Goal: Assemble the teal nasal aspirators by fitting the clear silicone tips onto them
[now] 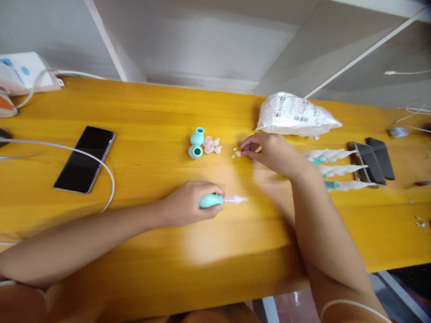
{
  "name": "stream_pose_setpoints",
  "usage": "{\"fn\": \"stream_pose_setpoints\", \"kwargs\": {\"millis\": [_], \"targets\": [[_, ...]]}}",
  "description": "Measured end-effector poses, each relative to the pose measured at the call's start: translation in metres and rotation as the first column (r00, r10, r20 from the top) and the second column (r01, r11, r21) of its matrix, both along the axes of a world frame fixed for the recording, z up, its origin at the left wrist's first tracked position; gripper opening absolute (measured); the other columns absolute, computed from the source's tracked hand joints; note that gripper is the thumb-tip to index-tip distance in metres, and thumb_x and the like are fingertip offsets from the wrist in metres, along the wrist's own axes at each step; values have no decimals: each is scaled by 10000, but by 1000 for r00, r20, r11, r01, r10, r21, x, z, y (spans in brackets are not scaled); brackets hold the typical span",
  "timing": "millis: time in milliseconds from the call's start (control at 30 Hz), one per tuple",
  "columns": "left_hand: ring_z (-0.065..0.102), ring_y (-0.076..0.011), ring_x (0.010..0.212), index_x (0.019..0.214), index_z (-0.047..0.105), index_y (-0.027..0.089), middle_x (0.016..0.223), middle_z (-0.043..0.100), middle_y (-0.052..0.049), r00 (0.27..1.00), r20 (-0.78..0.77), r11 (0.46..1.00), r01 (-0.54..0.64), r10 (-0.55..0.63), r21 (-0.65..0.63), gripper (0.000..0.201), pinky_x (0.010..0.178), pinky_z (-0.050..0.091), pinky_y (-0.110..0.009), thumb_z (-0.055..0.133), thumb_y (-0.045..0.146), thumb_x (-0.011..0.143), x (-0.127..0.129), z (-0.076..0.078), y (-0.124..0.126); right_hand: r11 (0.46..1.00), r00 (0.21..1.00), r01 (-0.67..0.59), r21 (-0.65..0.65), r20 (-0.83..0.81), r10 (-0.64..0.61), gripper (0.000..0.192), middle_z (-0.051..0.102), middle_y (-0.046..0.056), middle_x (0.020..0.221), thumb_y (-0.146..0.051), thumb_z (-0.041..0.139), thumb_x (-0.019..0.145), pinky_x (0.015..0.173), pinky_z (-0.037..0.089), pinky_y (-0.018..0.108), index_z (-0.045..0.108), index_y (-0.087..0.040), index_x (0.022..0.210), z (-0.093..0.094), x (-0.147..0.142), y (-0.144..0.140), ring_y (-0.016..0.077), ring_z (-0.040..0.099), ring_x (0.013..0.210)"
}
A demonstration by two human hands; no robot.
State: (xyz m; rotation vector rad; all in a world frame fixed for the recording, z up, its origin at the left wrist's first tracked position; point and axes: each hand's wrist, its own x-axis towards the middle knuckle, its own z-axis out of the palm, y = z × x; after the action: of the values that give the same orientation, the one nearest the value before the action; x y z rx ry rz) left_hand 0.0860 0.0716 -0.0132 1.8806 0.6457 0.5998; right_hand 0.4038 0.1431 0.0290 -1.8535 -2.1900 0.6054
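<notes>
Now left fingers (206,186) curl round tipped teal squeeze-bulb (210,201); right fingers (248,144) near-pinched at discs (239,154), hold unclear; two bulbs (197,137) untipped.

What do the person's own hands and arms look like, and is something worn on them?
The left hand and right hand wear no gloves, and no watch shows at either wrist. The left forearm and right forearm are uncovered. Farther up the latter, a thin pale band curves across, perhaps a sleeve hem.

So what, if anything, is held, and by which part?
The left hand holds a teal bulb around its sides, nozzle free. Right hand, at small pale pieces: cannot tell.
</notes>
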Motion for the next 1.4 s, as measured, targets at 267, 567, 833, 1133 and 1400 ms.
{"fn": "stream_pose_setpoints", "kwargs": {"millis": [267, 567, 833, 1133, 1400], "targets": [[739, -178, 913, 1179, 734, 213, 1076, 818, -18, 971, 70, 962, -212, 227, -169, 249, 837, 567, -286, 726, 436, 1070, -1, 6, 5, 914, 907, -314, -256, -366, 209, 499, 774, 44, 860, -665, 587, 1136, 707, 522, 332, 774, -228, 985, 58, -22, -35, 199, 696, 751], [792, -192, 969, 1149, 633, 234, 1085, 832, -41, 959, 110, 940, -227, 261, -254, 224, 870, 604, -307, 772, 324, 997, 1, 0, 2, 830, 747, -463, -311, -640, 177, 561, 581, -27, 750, -638, 601, 1175, 682, 419, 291, 629, -206, 819, 37, -54, -40, 128, 504, 693], [578, -89, 638, 1056, 516, 251, 800, 641, 70, 875, 350, 942, -312, 336, -123, 296, 617, 465, -205, 731, 130, 892, -7, -2, -4, 848, 163, -499, -180, -980, -112, 604, 463, -47, 715, -698, 690, 1104, 569, 423, 294, 505, -244, 752, -31, -93, -57, 129, 436, 583], [751, -159, 993, 1149, 802, 242, 1125, 748, -39, 872, 376, 909, -389, 312, 149, 188, 906, 617, -285, 911, 255, 997, -7, 5, 4, 831, 346, -525, -184, -938, 11, 339, 666, -15, 777, -516, 764, 1116, 642, 506, 254, 742, -194, 1014, -43, -89, -57, 126, 579, 659], [718, -118, 762, 1036, 718, 220, 903, 784, 19, 866, 275, 907, -416, 418, -69, 242, 710, 564, -226, 934, 299, 961, -5, 6, -4, 606, 745, -324, 727, -198, 637, 438, 841, 72, 992, -266, 679, 1136, 705, 667, 302, 711, -252, 1572, -49, -75, -67, 201, 802, 793]]}}
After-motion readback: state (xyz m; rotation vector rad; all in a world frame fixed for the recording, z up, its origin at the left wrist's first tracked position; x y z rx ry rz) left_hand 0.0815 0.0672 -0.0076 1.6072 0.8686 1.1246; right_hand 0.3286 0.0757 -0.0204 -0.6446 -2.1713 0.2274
